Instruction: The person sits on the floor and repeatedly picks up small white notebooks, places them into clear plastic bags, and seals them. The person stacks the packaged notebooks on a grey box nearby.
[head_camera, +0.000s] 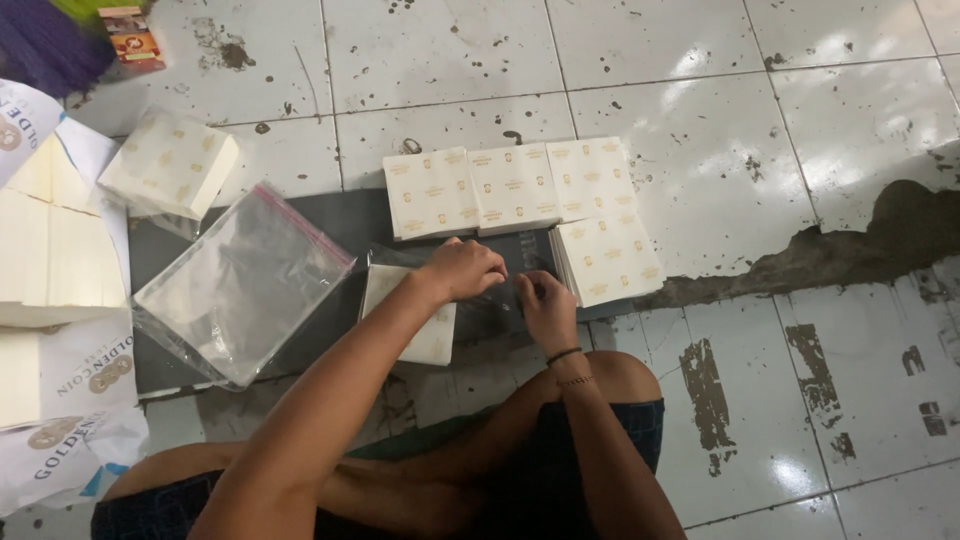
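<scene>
The fingers of the left hand (468, 268) and right hand (545, 305) curl together, pinching the top edge of a clear bag (480, 300); their tips are hard to make out. The bag lies on the floor (700, 150) under both hands, half hiding a napkin pack (420, 335). Beyond the fingers sit four packs (520, 190). Left of them lies an empty bag (240, 285).

Four cream square packs (520, 190) mid-floor, clear zip bags (240, 285) left, white wrappers (60, 290) far left
</scene>
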